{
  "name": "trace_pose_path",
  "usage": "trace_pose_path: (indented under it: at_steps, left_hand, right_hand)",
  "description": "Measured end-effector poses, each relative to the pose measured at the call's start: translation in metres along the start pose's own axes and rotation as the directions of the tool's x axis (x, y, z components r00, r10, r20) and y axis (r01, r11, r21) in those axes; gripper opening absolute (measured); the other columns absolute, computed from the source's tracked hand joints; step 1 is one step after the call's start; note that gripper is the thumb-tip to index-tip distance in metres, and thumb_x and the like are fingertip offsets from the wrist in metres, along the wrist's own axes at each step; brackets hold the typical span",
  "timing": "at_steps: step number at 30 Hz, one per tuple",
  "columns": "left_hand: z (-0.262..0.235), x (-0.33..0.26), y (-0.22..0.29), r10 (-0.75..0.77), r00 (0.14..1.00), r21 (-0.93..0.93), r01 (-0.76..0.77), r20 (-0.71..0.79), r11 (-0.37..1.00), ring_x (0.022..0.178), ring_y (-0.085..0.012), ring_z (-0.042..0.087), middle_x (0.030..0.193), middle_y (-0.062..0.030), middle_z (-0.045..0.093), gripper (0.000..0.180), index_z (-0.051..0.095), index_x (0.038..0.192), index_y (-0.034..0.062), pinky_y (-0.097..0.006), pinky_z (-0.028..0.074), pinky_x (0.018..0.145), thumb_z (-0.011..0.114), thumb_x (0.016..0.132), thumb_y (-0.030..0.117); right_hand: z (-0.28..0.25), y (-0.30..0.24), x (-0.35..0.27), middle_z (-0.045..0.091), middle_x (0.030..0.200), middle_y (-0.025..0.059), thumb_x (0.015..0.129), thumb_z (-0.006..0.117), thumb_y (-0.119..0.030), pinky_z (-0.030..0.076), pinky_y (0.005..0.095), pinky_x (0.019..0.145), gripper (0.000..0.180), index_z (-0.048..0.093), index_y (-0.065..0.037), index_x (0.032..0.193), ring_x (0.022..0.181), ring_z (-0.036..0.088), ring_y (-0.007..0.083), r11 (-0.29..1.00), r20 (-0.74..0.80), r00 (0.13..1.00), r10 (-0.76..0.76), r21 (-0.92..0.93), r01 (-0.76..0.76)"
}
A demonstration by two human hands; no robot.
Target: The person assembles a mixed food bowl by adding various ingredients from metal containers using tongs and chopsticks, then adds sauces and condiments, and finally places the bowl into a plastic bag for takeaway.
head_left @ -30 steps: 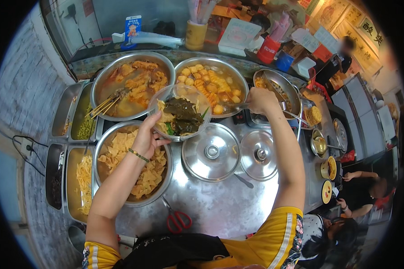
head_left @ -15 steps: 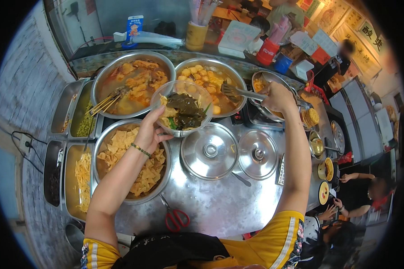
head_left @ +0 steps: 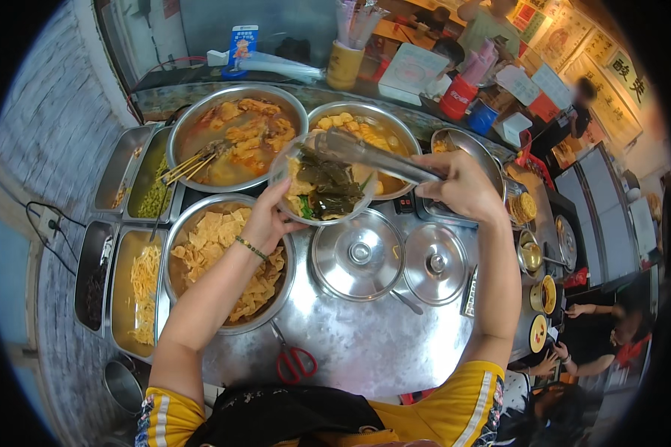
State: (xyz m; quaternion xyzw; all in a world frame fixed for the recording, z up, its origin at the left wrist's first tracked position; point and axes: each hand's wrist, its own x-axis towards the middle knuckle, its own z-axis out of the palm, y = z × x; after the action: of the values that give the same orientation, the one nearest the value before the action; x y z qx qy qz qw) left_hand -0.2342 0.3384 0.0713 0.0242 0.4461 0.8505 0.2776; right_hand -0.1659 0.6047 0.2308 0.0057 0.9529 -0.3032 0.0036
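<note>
- Above the counter (head_left: 373, 343), your left hand (head_left: 268, 218) supports the clear bowl (head_left: 360, 200); its grip is clamped on the side of the bowl, thumb uppermost.
- Contents of the bowl: dark green sheets (head_left: 328, 179) over pale yellow pieces, with a bit of bright green at the lower left.
- Your right hand (head_left: 466, 190) carries the metal tongs (head_left: 388, 162); its grip is closed around the handle end.
- Tongs: angled to the left, tip end over the upper part of the bowl. Whether the tips pinch any food cannot be told.
- Left wrist: note the green bead bracelet (head_left: 251, 248).
- Beneath your left forearm: a round basin (head_left: 291, 274) of flat tan pieces (head_left: 209, 238).
- Beyond the bowl: a basin of broth (head_left: 173, 141) with thin skewers (head_left: 190, 165) at its left, and a basin of yellow pieces (head_left: 404, 125) beside it.
- Below the bowl, as viewed: a larger lid (head_left: 343, 272) and a smaller lid (head_left: 436, 279), lying side by side.
- Nearest your body: red-handled scissors (head_left: 297, 365) on the counter.
</note>
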Motion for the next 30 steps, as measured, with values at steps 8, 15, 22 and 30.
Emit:
trace_pose_path:
  at_steps: [8, 15, 22, 30]
  left_hand:
    - [-0.037, -0.019, 0.022, 0.100, 0.995, -0.032, -0.100, 0.000, 0.994, 0.117, -0.0298, 0.050, 0.130, -0.0154, 0.047, 0.062, 0.035, 0.133, 0.0051, -0.051, 0.043, 0.096, 0.050, 0.088, 0.044]
    - [-0.042, -0.025, 0.022, 0.061, 0.994, 0.090, -0.053, -0.089, 0.995, 0.108, -0.0273, 0.057, 0.122, -0.0163, 0.054, 0.064, 0.038, 0.130, 0.0021, -0.043, 0.050, 0.088, 0.052, 0.087, 0.048]
    - [-0.038, -0.021, 0.015, 0.033, 0.996, 0.037, -0.030, -0.081, 0.999, 0.100, -0.0204, 0.060, 0.114, -0.0127, 0.057, 0.054, 0.046, 0.122, 0.0045, -0.042, 0.053, 0.083, 0.054, 0.087, 0.045]
    - [-0.029, -0.017, 0.013, 0.027, 0.998, 0.085, -0.022, -0.059, 0.996, 0.106, -0.0265, 0.059, 0.121, -0.0179, 0.053, 0.064, 0.037, 0.130, 0.0000, -0.041, 0.053, 0.085, 0.052, 0.087, 0.046]
  right_hand:
    - [-0.003, 0.029, 0.004, 0.067, 0.085, 0.0142, 0.064, 0.073, -0.015, 0.049, 0.0335, 0.076, 0.037, 0.070, -0.009, 0.100, 0.082, 0.065, 0.0246, 0.803, -0.107, 0.968, 0.227, -0.542, -0.248]
    - [0.030, 0.058, 0.043, 0.066, 0.098, 0.0175, 0.067, 0.064, -0.012, 0.050, 0.0394, 0.082, 0.030, 0.066, -0.003, 0.096, 0.094, 0.063, 0.0312, 0.678, -0.009, 0.930, 0.367, -0.682, -0.274]
    - [0.033, 0.064, 0.038, 0.066, 0.099, 0.0159, 0.070, 0.062, -0.012, 0.049, 0.0392, 0.084, 0.025, 0.067, -0.006, 0.094, 0.097, 0.062, 0.0305, 0.734, -0.069, 0.931, 0.358, -0.596, -0.326]
    - [0.012, 0.066, 0.028, 0.066, 0.099, 0.0136, 0.068, 0.063, -0.013, 0.049, 0.0378, 0.083, 0.030, 0.070, -0.016, 0.097, 0.094, 0.063, 0.0285, 0.762, -0.158, 0.941, 0.300, -0.553, -0.336]
